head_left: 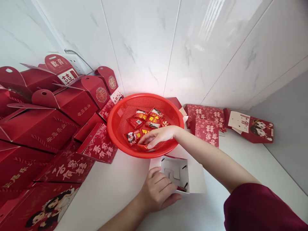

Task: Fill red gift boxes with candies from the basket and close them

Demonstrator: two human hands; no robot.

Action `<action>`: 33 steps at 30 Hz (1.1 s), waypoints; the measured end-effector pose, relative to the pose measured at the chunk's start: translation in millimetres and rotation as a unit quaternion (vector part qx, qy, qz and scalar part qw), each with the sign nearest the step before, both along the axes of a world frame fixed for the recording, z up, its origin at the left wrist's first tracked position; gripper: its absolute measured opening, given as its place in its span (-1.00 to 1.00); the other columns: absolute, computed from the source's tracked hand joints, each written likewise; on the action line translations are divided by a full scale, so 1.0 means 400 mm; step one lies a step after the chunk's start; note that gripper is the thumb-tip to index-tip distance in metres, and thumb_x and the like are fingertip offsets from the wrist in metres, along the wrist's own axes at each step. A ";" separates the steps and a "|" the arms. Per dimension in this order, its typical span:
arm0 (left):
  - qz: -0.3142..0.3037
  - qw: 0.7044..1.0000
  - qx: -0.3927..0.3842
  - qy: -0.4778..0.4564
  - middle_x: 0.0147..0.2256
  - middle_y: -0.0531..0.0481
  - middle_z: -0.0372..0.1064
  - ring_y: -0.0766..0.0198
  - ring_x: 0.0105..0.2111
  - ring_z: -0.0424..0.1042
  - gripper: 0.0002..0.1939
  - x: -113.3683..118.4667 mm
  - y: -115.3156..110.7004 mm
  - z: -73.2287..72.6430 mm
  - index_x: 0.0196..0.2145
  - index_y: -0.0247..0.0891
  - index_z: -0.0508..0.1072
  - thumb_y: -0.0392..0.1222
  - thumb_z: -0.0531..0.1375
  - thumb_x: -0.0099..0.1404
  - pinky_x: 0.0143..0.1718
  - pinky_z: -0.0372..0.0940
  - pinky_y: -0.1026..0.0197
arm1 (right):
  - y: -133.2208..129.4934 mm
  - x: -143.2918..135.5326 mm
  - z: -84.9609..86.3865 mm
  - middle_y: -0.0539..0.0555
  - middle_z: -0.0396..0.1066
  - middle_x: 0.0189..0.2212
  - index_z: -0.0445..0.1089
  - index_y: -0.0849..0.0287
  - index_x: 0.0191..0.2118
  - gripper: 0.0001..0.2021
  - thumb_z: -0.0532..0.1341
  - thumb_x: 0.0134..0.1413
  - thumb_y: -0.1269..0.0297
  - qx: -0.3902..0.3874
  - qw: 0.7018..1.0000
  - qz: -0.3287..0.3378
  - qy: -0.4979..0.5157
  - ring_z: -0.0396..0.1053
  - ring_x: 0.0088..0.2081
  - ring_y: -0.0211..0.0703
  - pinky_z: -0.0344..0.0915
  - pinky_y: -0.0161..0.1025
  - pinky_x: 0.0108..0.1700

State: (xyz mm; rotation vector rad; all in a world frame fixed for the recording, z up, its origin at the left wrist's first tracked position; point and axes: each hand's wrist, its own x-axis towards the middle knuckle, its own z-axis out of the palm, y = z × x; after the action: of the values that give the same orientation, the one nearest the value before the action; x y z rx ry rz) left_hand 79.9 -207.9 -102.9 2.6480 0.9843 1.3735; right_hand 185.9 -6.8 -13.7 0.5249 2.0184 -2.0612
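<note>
A red plastic basket (115,141) stands against the tiled wall with several small red and gold packets (154,118) in it. My right hand (157,137) reaches over its near rim, thumb and fingers closed on a red packet (142,147). Just in front of the basket lies an open box (176,168), its white inside facing up and a flap spread to the right. Something small and dark red lies in its lower corner. My left hand (160,191) is wrapped round the box's near left edge.
Red gift boxes (48,128) with handles and cords fill the left side. Flat red boxes (208,131) lie along the wall at the right, beside one with a cartoon couple (261,130). A socket (74,62) with a cable is behind the left boxes.
</note>
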 end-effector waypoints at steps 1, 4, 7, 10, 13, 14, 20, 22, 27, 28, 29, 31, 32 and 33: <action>0.000 1.000 0.000 0.000 -0.47 0.07 0.45 0.30 -0.42 0.36 -0.82 0.000 0.000 0.000 -0.25 -0.23 0.48 -0.07 0.22 0.31 0.07 0.15 0.05 | 0.002 0.007 -0.003 0.10 0.40 0.10 0.30 0.15 0.22 -0.51 0.27 0.18 0.27 -0.025 0.999 -0.029 -0.005 0.43 0.00 -0.20 0.39 -0.37 -0.07; 0.000 1.000 0.002 0.001 -0.48 0.06 0.44 0.30 -0.43 0.34 -0.81 0.001 0.002 0.003 -0.27 -0.25 0.48 -0.06 0.20 0.33 0.05 0.16 0.04 | 0.005 0.022 -0.006 0.10 0.36 0.14 0.34 0.11 0.19 -0.58 0.18 0.25 0.18 -0.058 0.993 -0.102 -0.007 0.43 -0.01 -0.18 0.42 -0.35 -0.16; 0.001 1.000 0.006 -0.001 -0.48 0.06 0.44 0.30 -0.43 0.34 -0.81 0.003 0.004 0.004 -0.26 -0.24 0.48 -0.07 0.18 0.34 0.05 0.15 0.04 | 0.004 0.020 0.005 0.08 0.45 0.03 0.41 0.10 0.12 -0.54 0.26 0.15 0.02 0.029 0.997 -0.075 -0.013 0.44 -0.05 -0.15 0.38 -0.34 -0.13; 0.001 1.000 0.008 -0.003 -0.48 0.07 0.44 0.30 -0.42 0.36 -0.82 0.002 0.004 0.003 -0.26 -0.23 0.47 -0.07 0.19 0.34 0.05 0.15 0.04 | 0.000 0.003 0.020 0.00 0.52 -0.24 0.51 0.18 -0.09 -0.58 0.35 0.01 0.00 0.218 0.975 -0.019 -0.028 0.44 -0.19 -0.15 0.31 -0.35 -0.16; -0.001 1.000 0.003 0.001 -0.47 0.07 0.45 0.29 -0.42 0.36 -0.82 0.000 0.003 0.002 -0.27 -0.22 0.47 -0.06 0.19 0.33 0.05 0.15 0.04 | -0.007 -0.008 0.030 -0.05 0.46 -0.41 0.51 0.21 -0.27 -0.72 0.29 0.09 0.07 0.351 0.935 -0.024 -0.044 0.38 -0.34 -0.20 0.24 -0.36 -0.29; -0.001 1.000 0.000 0.003 -0.47 0.07 0.45 0.29 -0.42 0.36 -0.82 -0.001 0.003 0.001 -0.27 -0.22 0.46 -0.06 0.19 0.33 0.05 0.15 0.04 | -0.009 -0.009 0.034 -0.04 0.45 -0.44 0.50 0.22 -0.30 -0.76 0.29 0.09 0.11 0.375 0.924 -0.035 -0.055 0.36 -0.37 -0.20 0.21 -0.36 -0.32; -0.008 1.000 0.000 -0.001 -0.46 0.07 0.44 0.29 -0.43 0.34 -0.82 -0.002 0.003 -0.001 -0.26 -0.22 0.46 -0.07 0.18 0.34 0.06 0.14 0.04 | 0.045 -0.025 0.075 0.04 0.54 -0.23 0.53 0.16 -0.23 -0.65 0.10 0.30 0.04 0.440 0.890 -0.070 -0.098 0.43 -0.22 -0.16 0.26 -0.35 -0.20; -0.009 1.000 0.002 -0.002 -0.47 0.07 0.42 0.29 -0.42 0.32 -0.82 -0.001 0.003 -0.002 -0.26 -0.22 0.46 -0.07 0.17 0.35 0.06 0.14 0.05 | 0.085 -0.048 0.075 0.12 0.48 -0.01 0.47 0.17 -0.05 -0.64 0.00 0.39 0.11 0.476 0.863 -0.116 -0.123 0.40 -0.03 -0.10 0.25 -0.29 -0.03; -0.002 1.000 0.001 -0.004 -0.46 0.04 0.41 0.29 -0.41 0.30 -0.83 -0.002 0.002 -0.005 -0.27 -0.22 0.47 -0.08 0.16 0.36 0.03 0.16 0.07 | 0.148 -0.115 0.029 0.15 0.44 -0.03 0.40 0.22 -0.01 -0.72 0.18 0.30 0.15 0.480 0.833 -0.124 -0.245 0.43 -0.07 -0.08 0.38 -0.04 -0.01; -0.002 1.000 -0.002 -0.003 -0.45 0.04 0.40 0.28 -0.41 0.30 -0.83 -0.003 0.002 -0.006 -0.27 -0.22 0.46 -0.09 0.16 0.35 0.03 0.15 0.07 | 0.153 -0.124 0.022 0.14 0.43 -0.05 0.40 0.22 -0.01 -0.72 0.19 0.30 0.15 0.475 0.831 -0.123 -0.263 0.44 -0.10 -0.10 0.41 -0.04 -0.04; -0.004 1.000 -0.003 -0.002 -0.46 0.04 0.40 0.28 -0.41 0.30 -0.83 -0.003 0.002 -0.006 -0.27 -0.22 0.46 -0.09 0.16 0.35 0.04 0.15 0.07 | 0.156 -0.132 0.017 0.13 0.43 -0.05 0.39 0.23 0.00 -0.72 0.20 0.30 0.15 0.474 0.826 -0.126 -0.277 0.45 -0.12 -0.11 0.43 -0.05 -0.07; -0.007 1.000 -0.004 -0.003 -0.46 0.04 0.39 0.28 -0.42 0.30 -0.83 -0.004 0.002 -0.008 -0.26 -0.21 0.46 -0.09 0.16 0.35 0.05 0.15 0.07 | 0.164 -0.139 0.014 0.14 0.41 -0.03 0.38 0.22 0.02 -0.72 0.20 0.30 0.17 0.482 0.811 -0.146 -0.298 0.44 -0.10 -0.10 0.43 -0.07 -0.07; -0.008 1.000 -0.003 -0.004 -0.46 0.04 0.39 0.28 -0.42 0.30 -0.84 -0.004 0.002 -0.009 -0.25 -0.21 0.46 -0.09 0.16 0.35 0.05 0.14 0.07 | 0.168 -0.139 0.015 0.15 0.40 -0.01 0.38 0.21 0.03 -0.72 0.20 0.29 0.18 0.491 0.800 -0.161 -0.305 0.43 -0.08 -0.09 0.42 -0.06 -0.05; -0.008 1.000 -0.001 -0.005 -0.46 0.04 0.39 0.28 -0.42 0.30 -0.84 -0.004 0.002 -0.009 -0.25 -0.21 0.46 -0.09 0.16 0.35 0.05 0.14 0.07 | 0.172 -0.137 0.014 0.15 0.39 0.01 0.37 0.20 0.04 -0.71 0.21 0.29 0.19 0.500 0.789 -0.177 -0.310 0.42 -0.05 -0.07 0.41 -0.04 -0.03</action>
State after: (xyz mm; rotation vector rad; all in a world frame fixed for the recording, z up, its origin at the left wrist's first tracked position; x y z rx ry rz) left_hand 78.5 -207.1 -106.6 2.6383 0.9607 1.3816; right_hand 131.3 62.2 -7.9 1.5860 2.4672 -0.5143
